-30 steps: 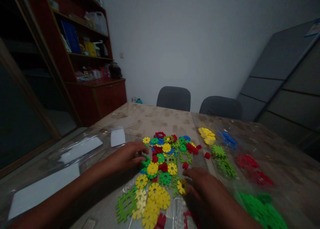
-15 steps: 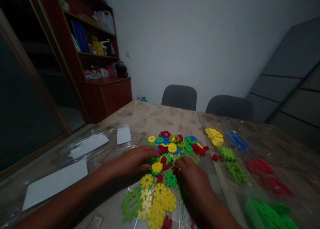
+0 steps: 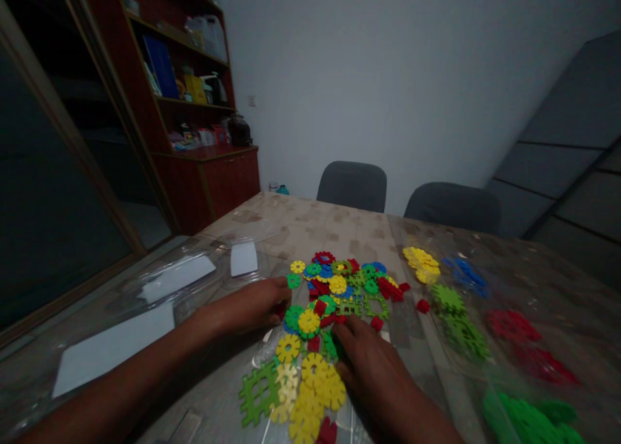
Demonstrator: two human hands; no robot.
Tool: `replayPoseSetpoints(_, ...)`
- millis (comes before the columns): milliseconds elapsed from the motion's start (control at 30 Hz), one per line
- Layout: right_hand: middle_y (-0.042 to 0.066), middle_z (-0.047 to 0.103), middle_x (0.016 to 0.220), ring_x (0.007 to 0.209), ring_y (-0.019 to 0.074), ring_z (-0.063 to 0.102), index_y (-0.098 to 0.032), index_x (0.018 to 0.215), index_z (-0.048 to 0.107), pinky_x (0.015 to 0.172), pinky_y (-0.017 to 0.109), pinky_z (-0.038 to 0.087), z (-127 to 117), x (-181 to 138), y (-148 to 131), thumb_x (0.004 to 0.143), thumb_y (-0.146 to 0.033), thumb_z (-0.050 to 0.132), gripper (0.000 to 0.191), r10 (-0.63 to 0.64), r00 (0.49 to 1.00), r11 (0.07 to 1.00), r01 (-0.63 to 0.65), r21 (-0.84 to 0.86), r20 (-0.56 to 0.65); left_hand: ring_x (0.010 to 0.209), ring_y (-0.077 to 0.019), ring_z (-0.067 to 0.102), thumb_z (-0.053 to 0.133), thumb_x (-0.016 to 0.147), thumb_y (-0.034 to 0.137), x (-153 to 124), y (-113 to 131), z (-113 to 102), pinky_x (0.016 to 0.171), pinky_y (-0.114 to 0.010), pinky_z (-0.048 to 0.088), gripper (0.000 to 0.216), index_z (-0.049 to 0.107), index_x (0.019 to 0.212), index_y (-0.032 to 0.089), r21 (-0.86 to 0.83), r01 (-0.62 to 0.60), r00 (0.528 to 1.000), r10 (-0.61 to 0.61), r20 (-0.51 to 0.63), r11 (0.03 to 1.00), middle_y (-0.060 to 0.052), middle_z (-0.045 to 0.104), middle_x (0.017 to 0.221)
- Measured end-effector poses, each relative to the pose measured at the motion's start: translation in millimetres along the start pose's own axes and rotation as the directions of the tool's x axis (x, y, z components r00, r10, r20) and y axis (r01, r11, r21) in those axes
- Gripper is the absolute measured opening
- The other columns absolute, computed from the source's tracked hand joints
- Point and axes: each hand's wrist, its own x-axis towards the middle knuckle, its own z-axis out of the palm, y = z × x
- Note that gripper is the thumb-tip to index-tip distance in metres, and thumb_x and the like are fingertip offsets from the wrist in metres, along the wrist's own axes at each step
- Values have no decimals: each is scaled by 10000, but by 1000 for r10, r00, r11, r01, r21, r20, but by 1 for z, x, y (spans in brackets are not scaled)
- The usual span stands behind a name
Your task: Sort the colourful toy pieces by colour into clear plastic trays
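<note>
Colourful plastic building pieces lie in a pile on the table before me. My left hand [image 3: 262,303] is at the pile's left edge, its fingers bent together around a small red piece [image 3: 280,309], mostly hidden. On the near right side, my right hand [image 3: 363,350] has its fingertips closed at a green notched disc [image 3: 330,345], partly covered by the fingers. Between the hands lie a yellow notched disc [image 3: 309,321] and a green disc [image 3: 294,317]. Closer to me are overlapping yellow discs [image 3: 315,392] and a green square lattice piece [image 3: 259,392].
Clear plastic trays at right hold yellow discs [image 3: 421,265], blue pieces [image 3: 466,277], green squares [image 3: 458,321], red pieces [image 3: 514,325] and green pieces [image 3: 528,418]. Clear packaging with white cards [image 3: 114,350] lies at left. Grey chairs [image 3: 352,185] stand beyond the table [image 3: 291,221].
My left hand has drawn back leftward from the pile, uncovering green discs. My right hand has shifted toward me and now covers part of the green disc. The view has shifted slightly.
</note>
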Motion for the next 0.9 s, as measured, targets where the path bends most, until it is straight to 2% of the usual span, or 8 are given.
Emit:
replayPoseSetpoints(167, 161, 597, 1377, 1228, 314, 588, -173, 1335, 610, 1037, 419, 450, -5, 1, -2, 853, -148, 615, 483, 27, 1000, 998, -27, 60, 1, 817, -205, 603, 632, 732, 82, -3, -5, -6, 709, -276, 421, 165, 630, 843, 204, -18, 2, 998, -1, 56, 1000, -10, 642, 886)
replayPoseSetpoints(267, 162, 607, 1364, 1210, 320, 601, -166, 1332, 614, 1024, 431, 461, -5, 0, -3, 860, -145, 616, 472, 41, 999, 997, -41, 67, 5, 855, -210, 601, 701, 726, 130, -7, -1, -11, 732, -276, 425, 215, 647, 920, 208, -42, -17, 996, 20, 85, 999, -12, 655, 937)
replayPoseSetpoints(433, 164, 622, 1351, 1235, 313, 584, -143, 1259, 646, 1028, 390, 446, -4, 1, 2, 831, -186, 681, 431, 31, 1000, 997, -31, 71, 2, 992, -244, 593, 664, 870, 231, -4, 8, -2, 858, -328, 446, 224, 615, 1087, 206, -45, -12, 999, 11, -32, 999, -62, 628, 1105)
replayPoseSetpoints(500, 155, 668, 1274, 1159, 298, 629, -144, 1183, 677, 967, 361, 470, -5, 2, 3, 878, -216, 642, 315, 27, 1000, 999, -27, 45, 8, 1034, -251, 583, 662, 876, 216, -1, 9, 5, 890, -339, 444, 250, 597, 1117, 216, -50, -28, 999, 25, -47, 998, -69, 607, 1155)
replayPoseSetpoints(567, 139, 718, 1159, 1017, 261, 684, -158, 1077, 708, 864, 321, 488, -7, 4, 4, 950, -201, 527, 225, 29, 999, 1000, -29, 10, 15, 1027, -254, 578, 707, 842, 209, 1, 10, 10, 876, -335, 443, 274, 585, 1088, 216, -57, -27, 999, 25, -34, 998, -64, 606, 1140)
replayPoseSetpoints(633, 122, 748, 1076, 914, 227, 702, -178, 996, 722, 778, 281, 475, -9, 6, 3, 974, -152, 439, 285, 35, 999, 999, -35, 0, 7, 989, -248, 577, 753, 790, 191, 2, 11, 11, 843, -322, 436, 311, 573, 1042, 214, -69, -9, 999, 6, -37, 998, -44, 620, 1086)
replayPoseSetpoints(733, 96, 767, 1039, 880, 206, 704, -201, 967, 730, 718, 249, 443, -9, 6, 3, 941, -110, 449, 296, 33, 999, 999, -31, 42, -36, 936, -231, 586, 763, 756, 171, 2, 11, 10, 782, -291, 421, 300, 571, 983, 216, -107, 9, 999, -12, -35, 994, -10, 642, 1011)
replayPoseSetpoints(900, 76, 768, 959, 860, 207, 696, -209, 940, 730, 687, 254, 402, -9, 9, 13, 934, -130, 483, 259, 15, 994, 998, -8, 65, -104, 805, -204, 606, 682, 809, 189, 3, 5, 7, 693, -270, 386, 79, 604, 823, 192, -107, -32, 999, 32, -6, 994, 1, 640, 827)
